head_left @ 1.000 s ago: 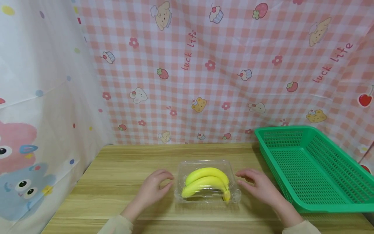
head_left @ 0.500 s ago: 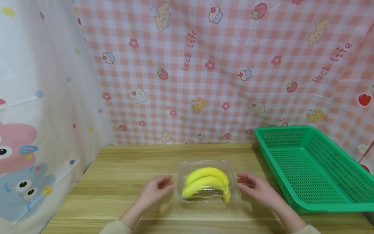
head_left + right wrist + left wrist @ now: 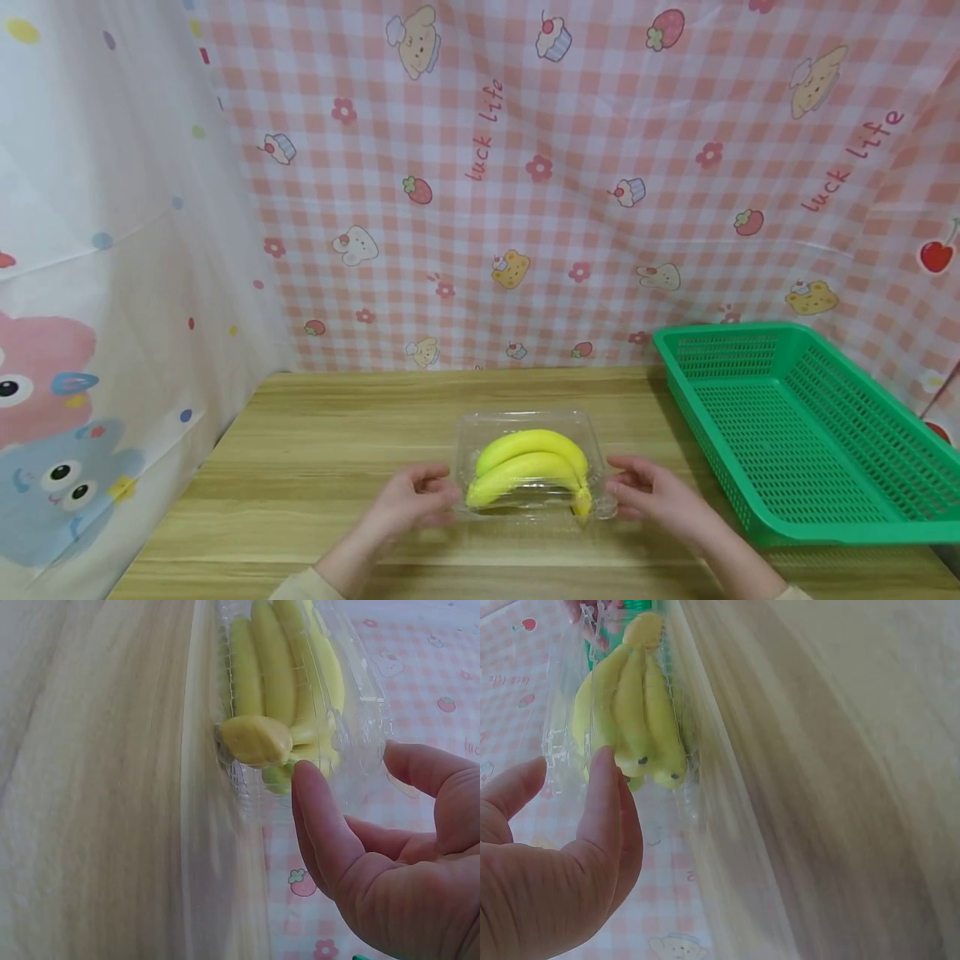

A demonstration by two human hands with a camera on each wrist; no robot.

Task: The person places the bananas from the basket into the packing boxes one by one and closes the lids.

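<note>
A clear plastic clamshell box [image 3: 471,435] lies on the wooden table with a bunch of yellow bananas [image 3: 531,467] inside, its thick stem end [image 3: 256,740] toward the right hand. At the box's left side is my left hand [image 3: 408,498], thumb and fingers spread apart, fingertips right at the edge. My right hand [image 3: 654,497] mirrors it on the other side, its fingertips by the right front corner. Both wrist views show fairly straight fingers beside the clear wall, not curled round the box.
A green perforated plastic basket [image 3: 795,433] stands on the right of the table [image 3: 322,450], just beyond my right hand. Behind the table hangs a pink checked cloth [image 3: 465,217] with cartoon prints. A white printed curtain [image 3: 142,275] runs along the left.
Both hands have moved down and inward, from a little apart to right at the box's sides. The box, bananas and basket stay where they were.
</note>
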